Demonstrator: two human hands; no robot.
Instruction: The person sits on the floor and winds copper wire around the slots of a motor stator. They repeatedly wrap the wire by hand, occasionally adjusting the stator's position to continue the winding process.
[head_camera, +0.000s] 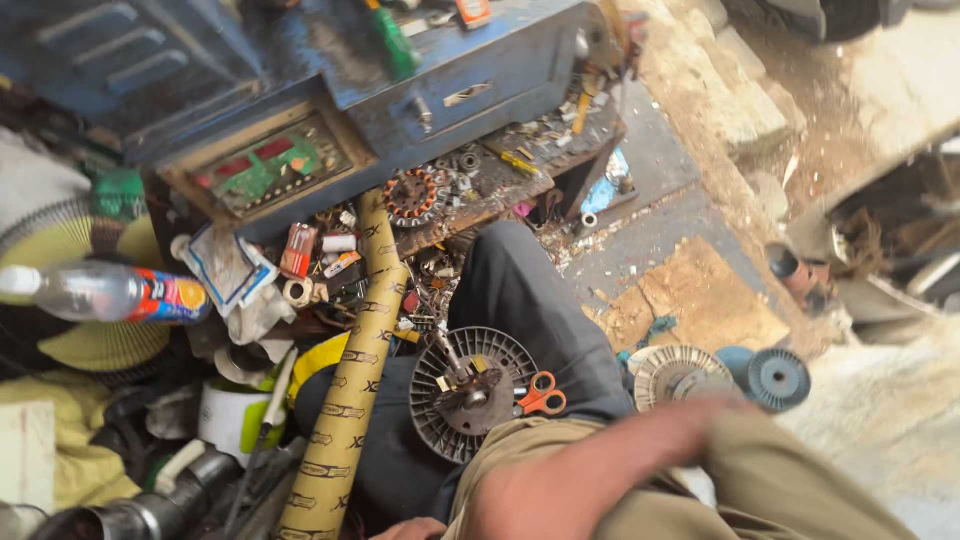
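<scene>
On the far left a clear plastic bottle with a coloured label lies on its side above a yellow cloth. Next comes a long tan cardboard tube leaning up against the cluttered blue workbench, and near its upper end a copper-wound stator sits on the bench edge.

In the middle, resting on our dark-trousered lap, is the round grey motor housing with its ribbed rim, and a pair of orange-handled scissors lies touching its right edge. We judge the housing is the piece to work on, so it should be kept flat and steady on the thigh, with the scissors moved aside before they slide off.

Further right, our arm sweeps across blurred; neither hand shows clearly, so we cannot tell whether the fingers are released or clenched. Beyond it lie 2 round parts on the ground, a pale fan disc and a blue spool.
</scene>
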